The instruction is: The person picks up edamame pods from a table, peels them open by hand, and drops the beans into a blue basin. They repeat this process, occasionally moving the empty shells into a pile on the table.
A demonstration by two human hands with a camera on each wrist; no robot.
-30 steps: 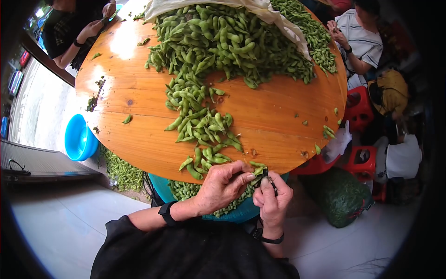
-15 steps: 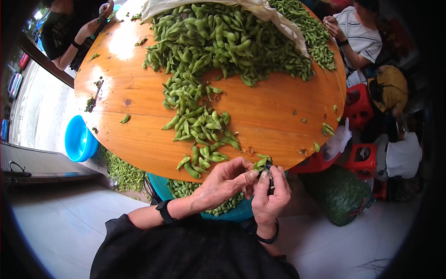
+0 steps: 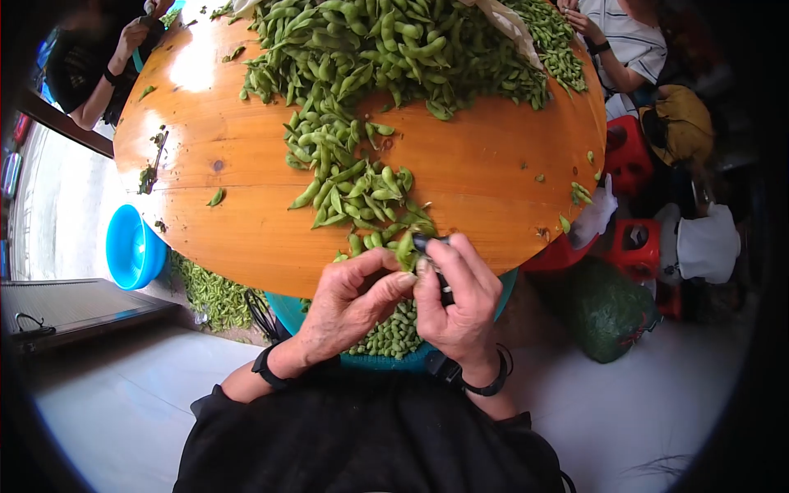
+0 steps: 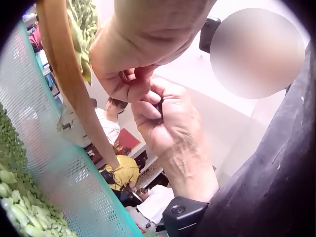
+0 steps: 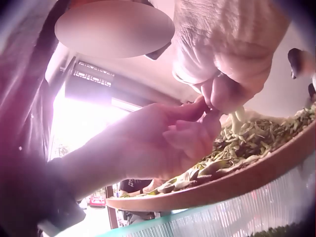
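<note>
Over the near table edge my left hand (image 3: 341,300) pinches a green soybean pod (image 3: 405,251) between thumb and fingers. My right hand (image 3: 462,304) meets it from the right, fingers curled round a small black tool (image 3: 422,242) whose end is against the pod. Most of the tool is hidden by the fingers; I cannot tell its kind. Both wrist views show the two hands' fingertips together. Below the hands sits a teal basin (image 3: 288,312) of shelled green beans (image 3: 386,333). A trail of soybean pods (image 3: 353,193) runs down the wooden table (image 3: 485,172) towards the hands.
A large heap of pods (image 3: 370,49) covers the far side of the table. A blue basin (image 3: 123,246) and pods on the floor (image 3: 214,296) are at left. Red stools (image 3: 633,242) and a green bag (image 3: 608,312) stand at right. Two people sit across the table.
Both hands have moved left and slightly up in the head view, still together at a pod. They now overlap the near end of the pod trail. The head view has shifted a little.
</note>
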